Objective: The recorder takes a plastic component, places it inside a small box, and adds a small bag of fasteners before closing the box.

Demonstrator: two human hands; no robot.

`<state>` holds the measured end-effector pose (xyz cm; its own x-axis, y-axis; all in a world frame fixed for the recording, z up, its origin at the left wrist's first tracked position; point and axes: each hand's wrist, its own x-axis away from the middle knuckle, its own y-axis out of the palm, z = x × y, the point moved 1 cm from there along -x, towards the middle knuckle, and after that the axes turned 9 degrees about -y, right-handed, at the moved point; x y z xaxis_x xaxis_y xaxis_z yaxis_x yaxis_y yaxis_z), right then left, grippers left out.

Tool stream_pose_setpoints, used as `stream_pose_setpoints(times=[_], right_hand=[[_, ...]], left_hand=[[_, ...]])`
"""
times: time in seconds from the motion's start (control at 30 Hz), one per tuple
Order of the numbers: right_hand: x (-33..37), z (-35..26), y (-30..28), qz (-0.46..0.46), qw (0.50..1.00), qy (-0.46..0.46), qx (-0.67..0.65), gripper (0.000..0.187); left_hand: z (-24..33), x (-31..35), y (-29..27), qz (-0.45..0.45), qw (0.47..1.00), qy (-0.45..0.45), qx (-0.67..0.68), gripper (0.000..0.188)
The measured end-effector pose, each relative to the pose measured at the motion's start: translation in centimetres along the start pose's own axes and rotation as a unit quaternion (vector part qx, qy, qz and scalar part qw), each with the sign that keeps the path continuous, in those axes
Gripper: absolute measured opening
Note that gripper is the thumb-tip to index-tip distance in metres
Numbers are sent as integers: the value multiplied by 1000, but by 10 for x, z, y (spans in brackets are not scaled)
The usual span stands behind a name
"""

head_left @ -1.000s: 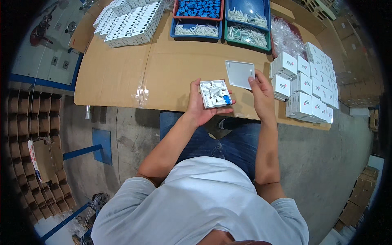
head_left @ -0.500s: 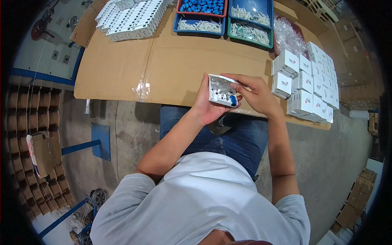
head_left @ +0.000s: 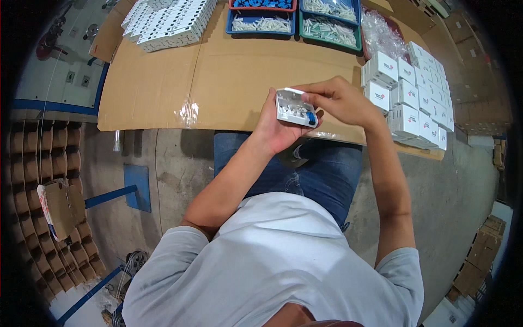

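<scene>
A small white open box [head_left: 281, 113] rests in my left hand [head_left: 271, 133], the fingers curled round its side and underneath. Small white parts lie inside it, and a blue piece [head_left: 311, 118] sits at its right corner. With thumb and fingers, my right hand [head_left: 348, 103] grips the raised far flap [head_left: 291, 94] of this box. Both hands are over the near edge of the cardboard-covered table [head_left: 231, 79]. What lies under the right fingers is hidden.
At the back stand a red tray [head_left: 261, 8] of blue parts, a blue tray [head_left: 261, 35] and a green tray [head_left: 332, 46] of white pieces, and clear plastic bags [head_left: 383, 35]. White boxes are stacked at the right [head_left: 406, 120] and in rows at the back left [head_left: 170, 38].
The right hand has lifted slightly, its wrist rising, still at the far flap. The box has tilted, so less of its inside shows. The whole view has shifted a little.
</scene>
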<state>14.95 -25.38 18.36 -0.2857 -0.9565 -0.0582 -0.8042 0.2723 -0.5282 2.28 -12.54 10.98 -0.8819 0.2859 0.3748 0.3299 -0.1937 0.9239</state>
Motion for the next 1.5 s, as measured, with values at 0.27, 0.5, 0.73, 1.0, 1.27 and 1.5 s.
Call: stream_pose_setpoints(times=[0.27,0.5,0.73,1.0,1.27,1.5], right_hand=[[-11,3,-7,-28,999,-17,-29,30],[-12,-11,-2,-42,999,11,-24,30],[-15,-7,8,-33,999,-23,13,30],[-14,-8,27,-34,998,-21,55,32],[-9,-2,38,-19,999,-24,23,33],[-4,2,41,0,999,-35,7,31]], left_hand=[[4,1,-1,-31,999,-20,30,67],[4,6,-3,-47,997,-23,58,64],[6,6,-4,-29,999,3,44,60],[14,0,-26,-7,998,31,49,57],[10,6,-16,58,997,42,37,74],[9,5,-17,76,996,43,26,74]])
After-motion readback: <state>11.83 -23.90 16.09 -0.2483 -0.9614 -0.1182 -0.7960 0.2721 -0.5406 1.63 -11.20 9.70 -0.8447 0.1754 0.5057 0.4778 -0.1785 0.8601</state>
